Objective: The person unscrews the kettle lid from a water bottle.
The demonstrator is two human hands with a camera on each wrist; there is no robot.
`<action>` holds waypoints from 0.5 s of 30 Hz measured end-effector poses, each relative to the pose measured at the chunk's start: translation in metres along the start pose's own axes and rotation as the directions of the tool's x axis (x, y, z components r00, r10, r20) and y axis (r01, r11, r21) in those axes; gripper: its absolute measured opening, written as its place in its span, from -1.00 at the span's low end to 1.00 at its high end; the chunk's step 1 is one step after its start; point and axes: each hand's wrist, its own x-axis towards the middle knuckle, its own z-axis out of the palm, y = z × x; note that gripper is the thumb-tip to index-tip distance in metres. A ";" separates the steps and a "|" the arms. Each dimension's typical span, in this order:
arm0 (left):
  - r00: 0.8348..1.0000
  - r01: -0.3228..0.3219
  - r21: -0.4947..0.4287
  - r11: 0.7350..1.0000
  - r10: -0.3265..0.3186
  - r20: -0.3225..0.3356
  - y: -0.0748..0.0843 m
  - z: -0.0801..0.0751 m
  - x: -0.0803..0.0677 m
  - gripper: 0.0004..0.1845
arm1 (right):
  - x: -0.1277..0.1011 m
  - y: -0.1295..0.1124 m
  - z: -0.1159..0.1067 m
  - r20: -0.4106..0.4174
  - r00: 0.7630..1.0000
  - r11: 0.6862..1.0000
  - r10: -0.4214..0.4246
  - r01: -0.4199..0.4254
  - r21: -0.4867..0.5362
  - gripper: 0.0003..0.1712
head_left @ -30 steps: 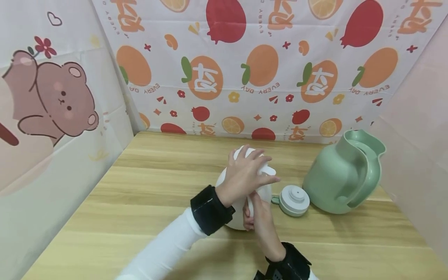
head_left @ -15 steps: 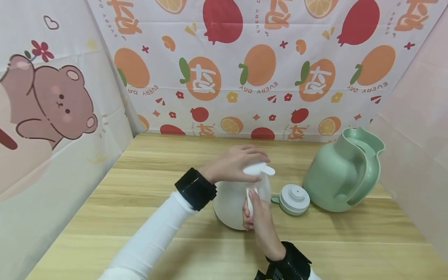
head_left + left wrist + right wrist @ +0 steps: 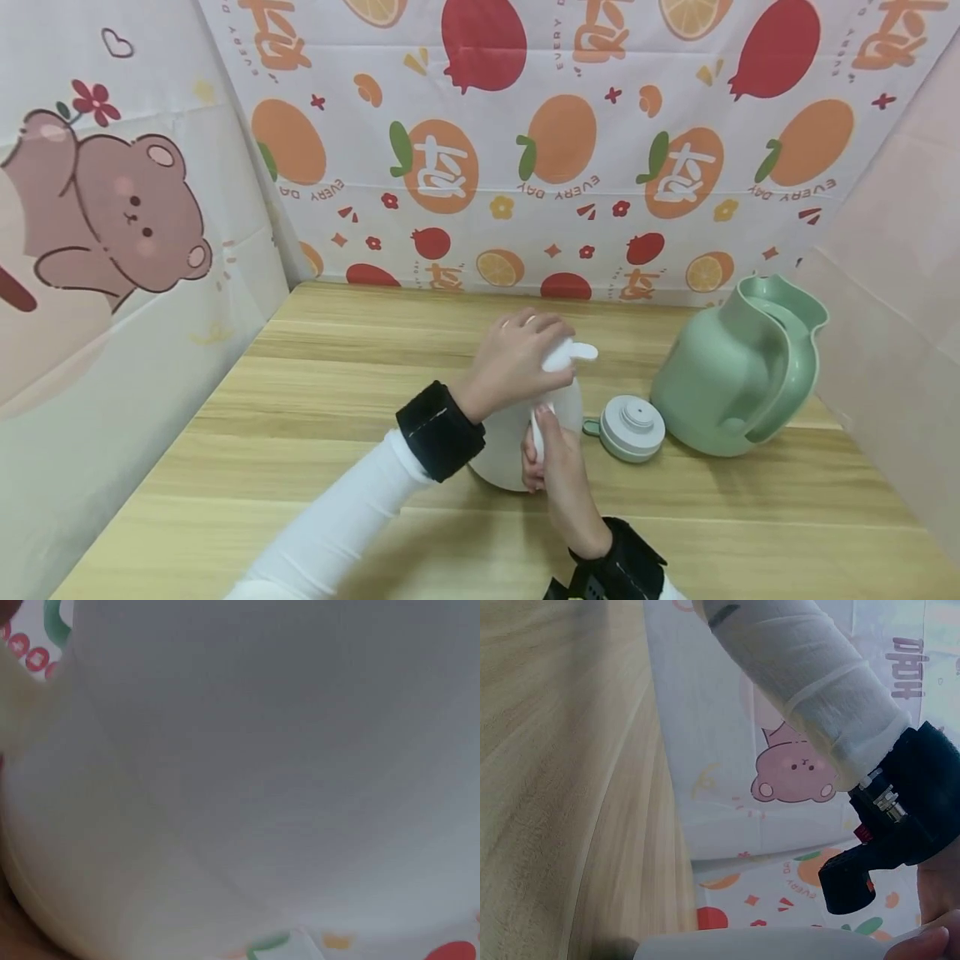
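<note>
A white jug with a rounded body stands on the wooden table, partly hidden by both hands. My left hand reaches over its top, fingers and thumb curled round the white lid. A tab on the lid points right. Lower down, my right hand grips the jug's white handle, thumb on top. The pale body of the jug fills most of the left wrist view. In the right wrist view, the left sleeve reaches across above the jug.
Right of the jug lies a round grey-and-green stopper lid with a small loop. Beside it stands a green thermos jug, its spout and handle toward the right. A fruit-print cloth hangs behind the wooden table.
My left hand goes from spread fingers over the lid, back to the left, then forward again with fingers closed round it. The lid's tab sits slightly higher. My right hand stays on the handle.
</note>
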 end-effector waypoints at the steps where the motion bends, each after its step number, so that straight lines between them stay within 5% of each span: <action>1: 1.000 0.028 0.012 1.000 -0.028 -0.009 0.003 0.000 0.000 -0.52 | 0.000 0.000 0.000 0.002 1.000 1.000 0.005 -0.005 0.004 -0.41; 5: 0.994 0.109 0.040 0.993 -0.108 -0.022 0.010 0.001 -0.001 -0.50 | 0.001 -0.001 0.000 0.010 1.000 1.000 0.016 -0.017 0.008 -0.41; 8: 0.994 0.108 0.012 0.994 -0.108 0.005 0.010 -0.002 -0.001 -0.47 | 0.001 -0.001 -0.001 0.013 1.000 1.000 0.014 -0.014 0.001 -0.41; 12: 0.989 0.022 -0.076 0.997 -0.010 0.145 0.001 -0.013 0.001 -0.33 | 0.001 0.000 -0.003 0.023 1.000 1.000 0.014 -0.014 -0.007 -0.40; 15: 0.961 -0.102 -0.151 0.983 0.137 0.241 -0.015 -0.020 0.007 -0.26 | 0.001 0.000 -0.004 0.024 1.000 1.000 0.011 -0.011 -0.015 -0.39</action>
